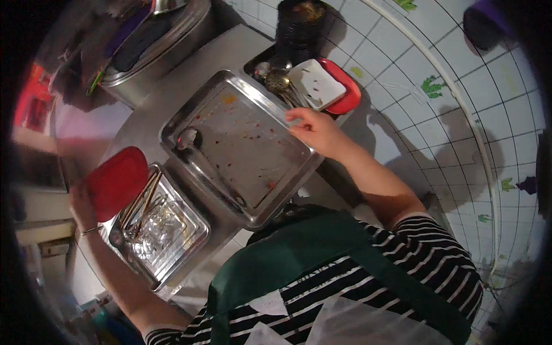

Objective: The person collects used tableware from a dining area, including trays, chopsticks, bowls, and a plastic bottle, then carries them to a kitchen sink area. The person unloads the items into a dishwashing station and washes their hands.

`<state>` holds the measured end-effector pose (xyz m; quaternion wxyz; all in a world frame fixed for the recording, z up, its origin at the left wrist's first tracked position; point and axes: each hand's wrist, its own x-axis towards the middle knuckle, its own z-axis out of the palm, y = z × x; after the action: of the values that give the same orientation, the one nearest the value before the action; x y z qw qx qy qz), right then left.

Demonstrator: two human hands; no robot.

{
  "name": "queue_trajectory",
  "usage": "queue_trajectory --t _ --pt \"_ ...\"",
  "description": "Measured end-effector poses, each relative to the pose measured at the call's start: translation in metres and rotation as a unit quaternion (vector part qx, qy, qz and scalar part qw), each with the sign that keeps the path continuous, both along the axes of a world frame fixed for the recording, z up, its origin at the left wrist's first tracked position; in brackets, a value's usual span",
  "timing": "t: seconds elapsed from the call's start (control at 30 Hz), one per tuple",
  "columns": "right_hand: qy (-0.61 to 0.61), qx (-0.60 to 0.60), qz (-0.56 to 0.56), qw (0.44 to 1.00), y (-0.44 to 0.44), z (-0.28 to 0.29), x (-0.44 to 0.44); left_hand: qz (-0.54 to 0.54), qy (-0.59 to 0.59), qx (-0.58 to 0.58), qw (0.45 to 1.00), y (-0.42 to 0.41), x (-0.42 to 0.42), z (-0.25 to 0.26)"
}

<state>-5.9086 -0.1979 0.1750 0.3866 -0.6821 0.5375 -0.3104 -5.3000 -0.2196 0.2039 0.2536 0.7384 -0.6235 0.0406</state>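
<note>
My left hand (82, 205) holds a red plate (118, 183) by its edge, at the left beside a smaller steel tray (196, 222). Chopsticks and other utensils lie in that tray, partly under the plate. A large steel tray (267, 172) with food scraps and stains lies before me, and a ladle (207, 161) rests in it along the left side. At the large tray's right rim, my right hand (312, 129) is raised with fingers curled and nothing visible in it. Just beyond it are a white square dish (317, 84) and a red dish (349, 92) with scraps.
A big steel pot (138, 86) with dark cloth-like items on top stands at the upper left. Metal ladles and a strainer (277, 81) lie in a dark container. Behind them rises a stack of black bowls (299, 30). A tiled wall runs along the right; another person's arm (36, 140) shows at far left.
</note>
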Motion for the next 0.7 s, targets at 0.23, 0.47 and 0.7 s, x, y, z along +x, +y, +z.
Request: queue_trajectory --t 0.23,0.47,0.7 --pt "-0.32 0.193 -0.001 0.928 -0.019 0.02 -0.003 -0.167 0.312 0.11 0.929 -0.055 -0.263 0.064" --pt "-0.283 0.183 -0.117 0.934 0.007 0.037 -0.126 -0.285 0.446 0.183 0.829 -0.069 -0.427 -0.018" --pt "0.394 -0.087 -0.328 0.854 -0.026 0.037 -0.215 -0.218 0.459 0.212 0.835 -0.044 -0.362 -0.037"
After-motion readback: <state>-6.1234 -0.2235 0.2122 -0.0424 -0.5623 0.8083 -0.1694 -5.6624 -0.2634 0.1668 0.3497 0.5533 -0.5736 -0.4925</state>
